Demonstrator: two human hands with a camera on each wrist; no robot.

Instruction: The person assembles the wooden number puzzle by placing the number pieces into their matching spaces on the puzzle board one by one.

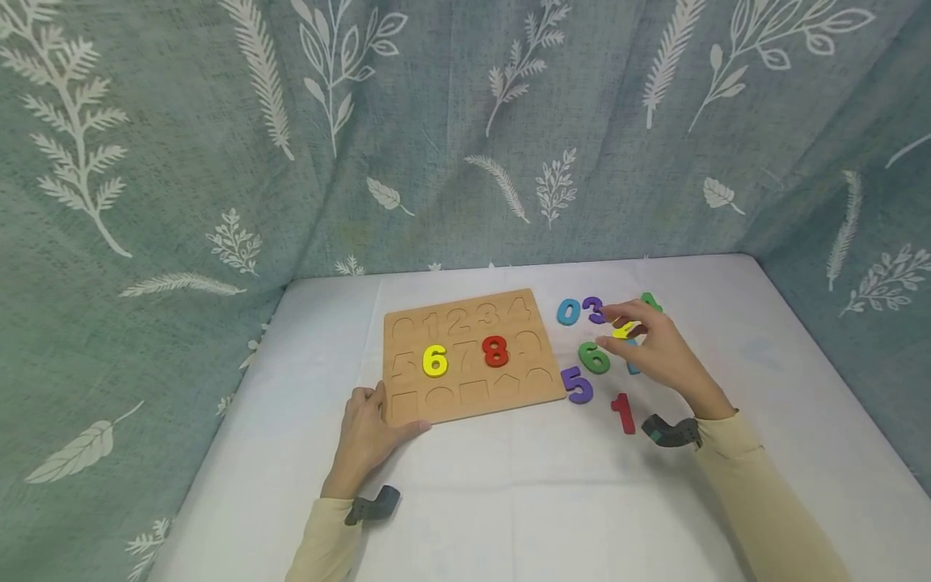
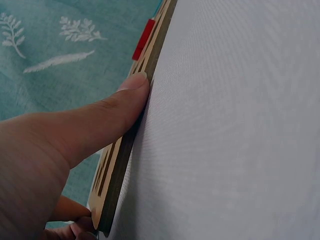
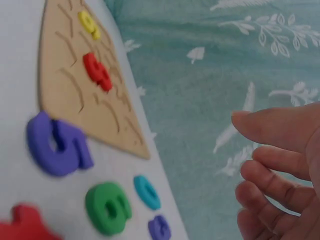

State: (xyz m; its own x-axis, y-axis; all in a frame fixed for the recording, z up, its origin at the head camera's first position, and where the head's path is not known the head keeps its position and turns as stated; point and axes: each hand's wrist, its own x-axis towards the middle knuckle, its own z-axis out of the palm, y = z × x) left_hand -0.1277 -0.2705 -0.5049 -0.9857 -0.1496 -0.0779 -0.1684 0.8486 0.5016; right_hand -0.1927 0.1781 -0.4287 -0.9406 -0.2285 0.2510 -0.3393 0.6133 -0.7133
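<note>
Wooden board [image 1: 476, 376] lies on white cloth [image 1: 473, 517], near-left corner gripped by the left hand [image 1: 367, 432]; yellow numeral [image 1: 427, 361] and red 8 [image 1: 495, 352] on it; the right hand [image 1: 658, 347], fingers parted, empty, hovers near loose numerals [image 1: 585, 356], apparently choosing; pickup needs lowering, then pinching.

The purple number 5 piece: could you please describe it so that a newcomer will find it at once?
On the white table lies a tan rectangular wooden board. By its near right corner sits the purple 5-shaped piece. Its neighbours, a looped green digit and a red 1-shaped piece, differ in colour; the purple 3-shaped piece lies farther back.
</note>
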